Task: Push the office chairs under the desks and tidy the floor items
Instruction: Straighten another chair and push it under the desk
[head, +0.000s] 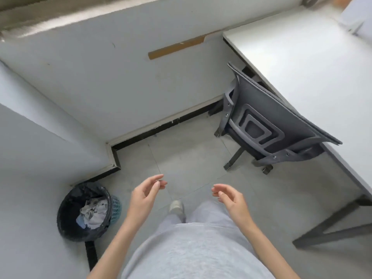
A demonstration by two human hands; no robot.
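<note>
The black mesh-backed office chair [267, 121] stands on the tiled floor [191, 158] with its seat tucked under the long edge of the white table [306, 63], its backrest leaning just beside that edge. Its castors rest on the floor near the wall corner. A black-lined wastebasket [86, 212] with a teal mesh body sits on the floor against the left wall, filled with crumpled paper. Both hands hover in front of the person's grey-clad legs, well apart from chair and bin. The left hand [146, 193] has a released grip, fingers loosely bent and holding nothing. The right hand [231, 198] is likewise relaxed and empty.
</note>
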